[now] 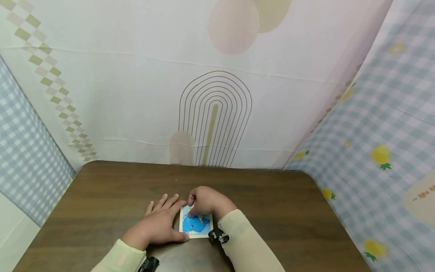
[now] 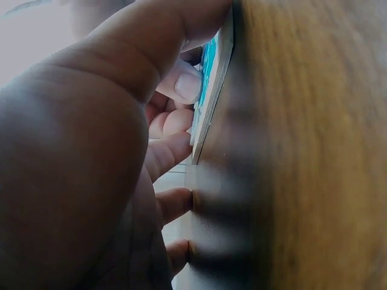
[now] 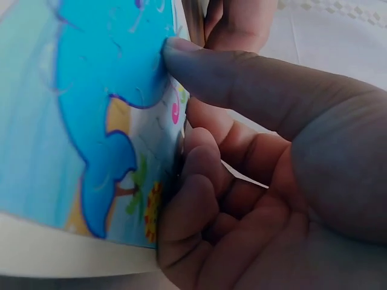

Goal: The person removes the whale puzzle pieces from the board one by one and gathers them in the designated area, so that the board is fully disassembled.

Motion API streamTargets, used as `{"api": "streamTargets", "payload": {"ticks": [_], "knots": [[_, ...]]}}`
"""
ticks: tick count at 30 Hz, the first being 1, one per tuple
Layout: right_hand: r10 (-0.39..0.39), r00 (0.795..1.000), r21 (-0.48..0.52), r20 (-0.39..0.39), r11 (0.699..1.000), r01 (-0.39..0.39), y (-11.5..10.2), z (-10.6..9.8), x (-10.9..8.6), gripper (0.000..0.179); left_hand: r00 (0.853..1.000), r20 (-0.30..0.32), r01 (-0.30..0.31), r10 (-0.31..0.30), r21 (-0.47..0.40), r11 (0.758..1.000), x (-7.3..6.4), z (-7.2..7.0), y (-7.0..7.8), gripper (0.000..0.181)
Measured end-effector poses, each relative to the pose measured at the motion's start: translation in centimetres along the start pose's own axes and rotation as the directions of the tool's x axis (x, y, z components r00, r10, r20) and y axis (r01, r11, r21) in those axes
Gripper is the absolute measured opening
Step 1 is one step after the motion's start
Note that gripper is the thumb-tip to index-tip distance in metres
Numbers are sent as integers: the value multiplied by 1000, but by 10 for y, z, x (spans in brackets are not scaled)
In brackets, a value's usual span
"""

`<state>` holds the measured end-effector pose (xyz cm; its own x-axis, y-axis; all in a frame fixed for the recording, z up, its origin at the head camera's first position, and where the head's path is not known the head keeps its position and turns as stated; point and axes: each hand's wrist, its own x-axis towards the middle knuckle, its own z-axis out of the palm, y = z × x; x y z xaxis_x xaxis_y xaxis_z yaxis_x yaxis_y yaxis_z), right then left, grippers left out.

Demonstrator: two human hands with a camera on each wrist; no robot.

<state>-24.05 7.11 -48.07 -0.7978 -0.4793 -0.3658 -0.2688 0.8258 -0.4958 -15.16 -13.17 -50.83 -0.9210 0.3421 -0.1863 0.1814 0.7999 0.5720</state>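
A small square jigsaw puzzle [image 1: 196,225] with a blue whale picture lies on the table; fine curved cut lines show across the picture [image 3: 91,121] in the right wrist view. My left hand [image 1: 159,223] rests at its left side with fingers spread, the thumb touching the near corner and the index finger the far corner. From the right, my right hand [image 1: 208,202] reaches over the puzzle. Its thumb [image 3: 211,72] presses on the picture while the other fingers curl against the board's edge. Whether a loose piece lies under those fingers is hidden.
The brown wooden table [image 1: 289,211] has rounded far corners. Behind it hangs a pale patterned cloth [image 1: 136,94]. Blue checked cloths stand at the left [image 1: 27,143] and right [image 1: 357,170]. A small black device [image 1: 218,236] is strapped on each wrist.
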Motion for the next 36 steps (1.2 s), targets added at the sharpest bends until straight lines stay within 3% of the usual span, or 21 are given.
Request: {"api": "streamTargets", "payload": {"ticks": [17,36], "knots": [[15,998,9,57,1000,-16,-5,-3,0,24,1000,-1,2,-2,7,1000,2,3,-3,114],[-52,998,28,-34,998,53,2,6,-7,26,1000,-5,0,0,-2,1000,1,1,-2,110]]}}
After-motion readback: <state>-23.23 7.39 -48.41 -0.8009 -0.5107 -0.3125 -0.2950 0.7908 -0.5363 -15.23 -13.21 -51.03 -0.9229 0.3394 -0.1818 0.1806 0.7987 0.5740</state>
